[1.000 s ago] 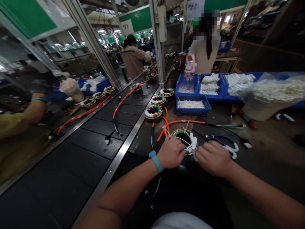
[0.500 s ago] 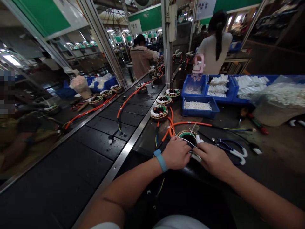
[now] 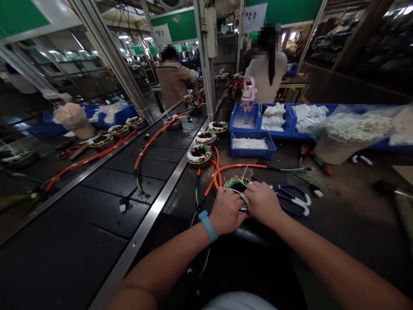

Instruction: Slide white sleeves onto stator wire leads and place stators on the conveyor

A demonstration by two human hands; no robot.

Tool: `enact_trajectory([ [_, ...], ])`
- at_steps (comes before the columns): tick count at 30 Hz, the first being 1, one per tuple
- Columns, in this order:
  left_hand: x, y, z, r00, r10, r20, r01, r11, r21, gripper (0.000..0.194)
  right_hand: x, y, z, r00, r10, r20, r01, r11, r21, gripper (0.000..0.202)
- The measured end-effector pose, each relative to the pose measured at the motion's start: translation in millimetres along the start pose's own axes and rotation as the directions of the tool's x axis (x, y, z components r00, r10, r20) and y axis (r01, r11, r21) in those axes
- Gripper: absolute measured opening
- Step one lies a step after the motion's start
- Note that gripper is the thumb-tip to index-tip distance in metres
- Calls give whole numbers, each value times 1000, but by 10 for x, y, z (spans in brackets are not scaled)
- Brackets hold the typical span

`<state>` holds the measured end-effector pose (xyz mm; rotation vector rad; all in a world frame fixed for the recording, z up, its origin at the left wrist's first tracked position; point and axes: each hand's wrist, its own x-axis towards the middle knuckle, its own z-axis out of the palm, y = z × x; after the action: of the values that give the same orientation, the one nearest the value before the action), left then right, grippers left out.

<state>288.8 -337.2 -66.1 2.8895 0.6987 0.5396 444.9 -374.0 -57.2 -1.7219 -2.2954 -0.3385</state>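
Observation:
On the bench just in front of me is a ring-shaped motor stator (image 3: 238,184), with a green inner rim and thin white cable ties standing up from its far edge. My left hand (image 3: 227,211), with a blue band at the wrist, is closed at the near-left rim. A white cable tie (image 3: 238,191) runs between its fingers and those of my right hand (image 3: 263,202). My right hand is also closed, bent over the near-right rim. Both hands cover the stator's near side, so the fingertips are partly hidden. Pliers with blue-and-white handles (image 3: 295,201) lie right of my right hand.
Finished-looking stators (image 3: 199,156) with orange cables (image 3: 238,165) sit beyond, along the metal rail (image 3: 161,200). A conveyor (image 3: 106,206) runs at left. Blue bins (image 3: 253,153) hold white ties and sleeves; a plastic bag (image 3: 355,125) stands right. Two people work farther off.
The view has swung right, shifting the scene leftward. My hands have come closer together, and my right hand now bends over the stator's rim. Less of the white cable tie shows between them.

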Motion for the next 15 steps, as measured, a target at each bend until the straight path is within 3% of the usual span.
enact_trajectory([
  [3, 20, 15, -16, 1000, -29, -7, 29, 999, -18, 32, 59, -12, -52, 992, 11, 125, -14, 1000, 24, 14],
  [5, 34, -2, -54, 999, -42, 5, 43, 999, -28, 31, 36, -24, -76, 988, 53, 142, -66, 994, 86, 18],
  [8, 24, -49, -165, 996, 6, 91, -1, 999, -50, 30, -69, 52, -93, 987, 66, 144, -119, 909, 399, 29],
  [10, -5, -55, -248, 991, 21, 130, -11, 997, -73, 28, -155, 258, -109, 989, 38, 142, -119, 775, 621, 31],
  [12, -32, -28, -305, 991, -24, 130, 35, 996, -85, 25, -230, 633, -143, 982, 152, 109, -185, 712, 677, 26],
  [13, -40, -6, -319, 990, -53, 128, 65, 994, -89, 23, -261, 875, -169, 954, 290, 76, -270, 720, 639, 26],
  [14, -42, 14, -323, 988, -77, 131, 89, 992, -94, 22, -288, 1141, -201, 879, 475, 33, -402, 703, 586, 25],
  [15, -39, 30, -319, 986, -89, 139, 104, 990, -101, 22, -312, 1415, -241, 775, 632, 3, -538, 657, 527, 28],
])
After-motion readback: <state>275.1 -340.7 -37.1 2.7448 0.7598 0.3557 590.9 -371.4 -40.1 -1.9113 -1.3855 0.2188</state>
